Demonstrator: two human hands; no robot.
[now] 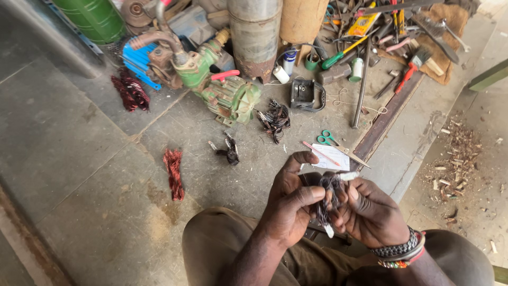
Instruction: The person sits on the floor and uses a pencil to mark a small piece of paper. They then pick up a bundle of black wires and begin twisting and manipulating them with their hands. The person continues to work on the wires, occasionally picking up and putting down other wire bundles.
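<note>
Head view shows a dark wire bundle (327, 197) held between both hands above the lap; working its strands apart likely wants a firm pinch and small, patient pulls (the wires look tangled). The left hand (291, 204) pinches it with thumb and forefinger; the right hand (370, 209) curls closed around its other side. Scissors (330, 142) and a green pump (217, 85) lie on the floor (79, 159) beyond.

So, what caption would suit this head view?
Both hands, left hand and right hand, work a dark wire bundle above the tool-strewn floor.

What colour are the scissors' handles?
Green, on the scissors lying on the floor; head view.
</note>
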